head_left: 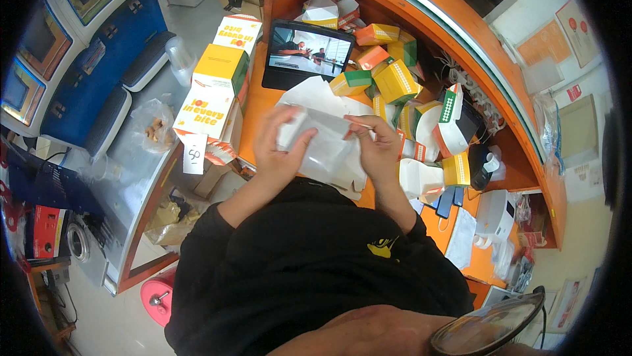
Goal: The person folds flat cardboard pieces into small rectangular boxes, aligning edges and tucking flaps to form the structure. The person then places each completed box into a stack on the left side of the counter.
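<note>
A thin, whitish, see-through sheet [324,137] is stretched between my two hands over the orange counter. My left hand [278,149] grips its left side, thumb on top and fingers behind. The right edge is pinched between the thumb and fingers of my right hand [374,145]. Whether the sheet is paper or plastic, I cannot tell. Beneath and behind it lie white flat carton pieces [308,90], partly covered by the sheet and my hands.
A tablet [308,53] stands behind my hands. Folded yellow, green and orange food boxes [395,81] pile up to the right. Stacked printed cartons [209,107] stand left. Phones [447,202] and a small white machine [495,215] sit right. A pink stool [157,295] is lower left.
</note>
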### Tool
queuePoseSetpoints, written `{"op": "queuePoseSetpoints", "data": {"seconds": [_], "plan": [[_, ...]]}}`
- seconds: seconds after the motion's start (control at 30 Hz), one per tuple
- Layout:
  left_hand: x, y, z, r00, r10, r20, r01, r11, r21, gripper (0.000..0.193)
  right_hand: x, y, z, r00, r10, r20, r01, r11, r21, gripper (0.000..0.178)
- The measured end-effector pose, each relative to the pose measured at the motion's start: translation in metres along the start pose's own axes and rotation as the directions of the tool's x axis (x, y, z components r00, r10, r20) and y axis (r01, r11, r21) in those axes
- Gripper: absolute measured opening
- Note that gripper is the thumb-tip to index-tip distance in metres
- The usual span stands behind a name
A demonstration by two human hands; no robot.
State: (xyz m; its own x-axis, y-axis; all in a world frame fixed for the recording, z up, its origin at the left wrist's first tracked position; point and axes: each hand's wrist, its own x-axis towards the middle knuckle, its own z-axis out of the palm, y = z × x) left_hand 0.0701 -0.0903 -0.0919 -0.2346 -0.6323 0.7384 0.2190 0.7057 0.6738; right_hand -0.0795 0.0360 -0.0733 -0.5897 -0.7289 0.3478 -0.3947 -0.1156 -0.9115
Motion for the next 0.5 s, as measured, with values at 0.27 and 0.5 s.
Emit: {"op": "queuePoseSetpoints", "data": {"seconds": [0.27, 0.5], "plan": [[0.001, -0.004, -0.010, 0.924, -0.340, 0.176, 0.366, 0.919, -0.145, 0.009, 0.018, -0.001, -0.020, 0.916, -0.336, -0.217, 0.221, 0.878, -0.425, 0.016], [-0.005, -0.007, -0.002, 0.887, -0.110, 0.449, 0.220, 0.954, -0.201, 0.003, 0.004, 0.000, 0.000, 0.974, 0.155, 0.165, -0.154, 0.988, -0.017, 0.021]]}}
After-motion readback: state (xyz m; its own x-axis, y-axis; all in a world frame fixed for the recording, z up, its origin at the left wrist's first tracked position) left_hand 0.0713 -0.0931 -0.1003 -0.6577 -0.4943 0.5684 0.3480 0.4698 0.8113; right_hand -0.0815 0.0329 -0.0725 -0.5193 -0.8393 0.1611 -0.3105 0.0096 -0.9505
